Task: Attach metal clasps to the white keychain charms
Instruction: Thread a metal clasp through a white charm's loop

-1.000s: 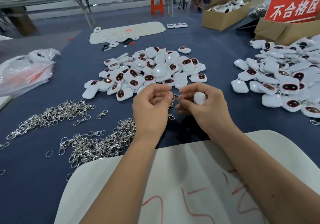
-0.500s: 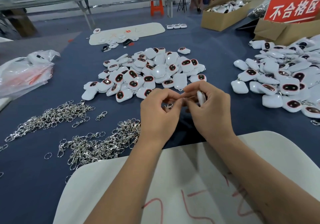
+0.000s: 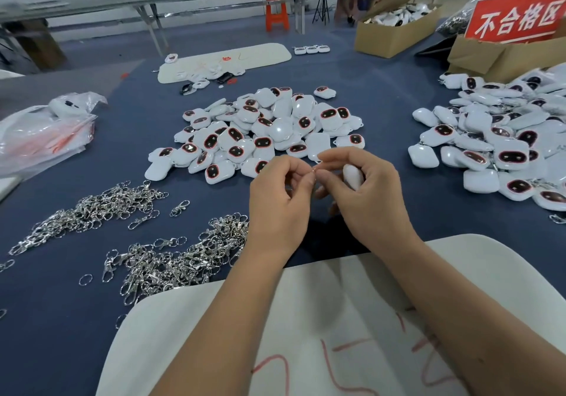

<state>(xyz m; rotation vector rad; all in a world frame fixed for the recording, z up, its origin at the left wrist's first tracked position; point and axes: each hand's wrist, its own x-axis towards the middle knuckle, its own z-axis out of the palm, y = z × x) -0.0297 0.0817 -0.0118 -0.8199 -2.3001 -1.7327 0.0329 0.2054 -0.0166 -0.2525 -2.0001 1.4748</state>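
Left hand (image 3: 277,202): its fingers curl in, and the thumb and first finger pinch a tiny metal ring (image 3: 314,169) at the tips. The ring is very small and hard to see.
Right hand (image 3: 369,193): it holds one white charm (image 3: 352,175) tucked under its curled fingers, while the thumb and first finger reach over to meet the left fingertips.
Where the hands are: close together, fingertips touching, held up over the blue worktop (image 3: 55,319) just in front of the middle pile.
Held charm: it stands on its edge in the right hand, with only its smooth white side showing.
Middle pile of charms (image 3: 263,132): many white charms with dark faces ringed in red, heaped on the worktop just behind the hands.
Right pile of charms (image 3: 502,141): another big heap, off to the right side.
Metal clasps (image 3: 171,261): shiny silver hooks and rings in a tangle, left of the left hand. A second bunch of clasps (image 3: 88,209) lies farther left.
White board (image 3: 306,328): it lies under both forearms at the near edge and has red marks drawn on it.
Plastic bag (image 3: 39,138): see-through, crumpled, at the far left.
Red sign (image 3: 517,17): it has white writing and stands on a cardboard box (image 3: 502,59) at the back right.
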